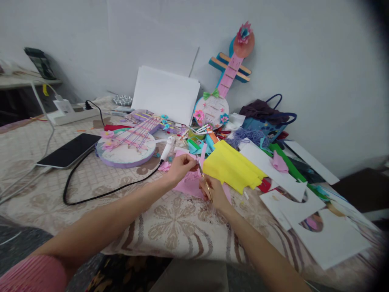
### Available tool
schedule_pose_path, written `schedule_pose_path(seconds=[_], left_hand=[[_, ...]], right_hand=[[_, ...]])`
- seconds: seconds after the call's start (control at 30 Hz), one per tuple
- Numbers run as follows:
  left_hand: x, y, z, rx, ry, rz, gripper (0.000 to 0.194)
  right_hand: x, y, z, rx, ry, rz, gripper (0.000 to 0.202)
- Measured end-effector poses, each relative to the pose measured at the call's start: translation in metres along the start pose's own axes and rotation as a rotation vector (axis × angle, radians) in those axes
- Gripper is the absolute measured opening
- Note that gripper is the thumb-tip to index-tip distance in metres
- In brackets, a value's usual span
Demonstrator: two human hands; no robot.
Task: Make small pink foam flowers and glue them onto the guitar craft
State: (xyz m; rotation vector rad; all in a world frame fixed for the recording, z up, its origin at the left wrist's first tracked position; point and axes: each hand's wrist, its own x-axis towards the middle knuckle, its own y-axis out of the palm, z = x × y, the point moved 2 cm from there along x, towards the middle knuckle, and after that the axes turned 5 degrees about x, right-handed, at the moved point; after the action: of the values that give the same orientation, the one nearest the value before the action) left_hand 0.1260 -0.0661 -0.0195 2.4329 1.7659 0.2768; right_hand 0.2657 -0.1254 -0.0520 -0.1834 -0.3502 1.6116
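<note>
My right hand (215,191) is closed around the gold handles of a small pair of scissors (200,168). Their blades point up and away, close to the fingertips of my left hand (182,165). Those fingers are pinched together at the blade tips; what is between them is too small to make out. Beneath both hands lies pink paper (190,187) with small scraps on it. A narrow pink strip (203,153) shows just beyond the blades. Folded yellow sheets (232,166) lie right of the scissors.
Left of my hands are a white glue gun (167,149) with a black cable, a round string-strung craft piece (127,150) and a tablet (71,150). A pink-and-blue model instrument (227,77) leans on the wall. Cut white boards (331,239) lie at right.
</note>
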Motion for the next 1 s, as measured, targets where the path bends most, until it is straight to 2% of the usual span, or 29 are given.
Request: schedule_pose_path(seconds=[0.23,0.47,0.7,1.0], left_hand=[[-0.003,0.003,0.001,-0.041,-0.019,-0.032,0.014],[-0.003,0.003,0.000,-0.051,-0.038,-0.027,0.013],[-0.002,0.002,0.001,-0.074,-0.053,-0.001,0.012],[-0.001,0.002,0.006,-0.103,-0.066,0.002,0.017]], right_hand=[[0.001,-0.001,-0.001,-0.006,-0.025,-0.012,0.040],[-0.001,-0.001,0.006,-0.033,-0.035,0.006,0.040],[0.000,-0.002,0.001,-0.019,-0.027,0.000,0.037],[-0.003,0.002,0.010,0.189,0.084,0.056,0.041]])
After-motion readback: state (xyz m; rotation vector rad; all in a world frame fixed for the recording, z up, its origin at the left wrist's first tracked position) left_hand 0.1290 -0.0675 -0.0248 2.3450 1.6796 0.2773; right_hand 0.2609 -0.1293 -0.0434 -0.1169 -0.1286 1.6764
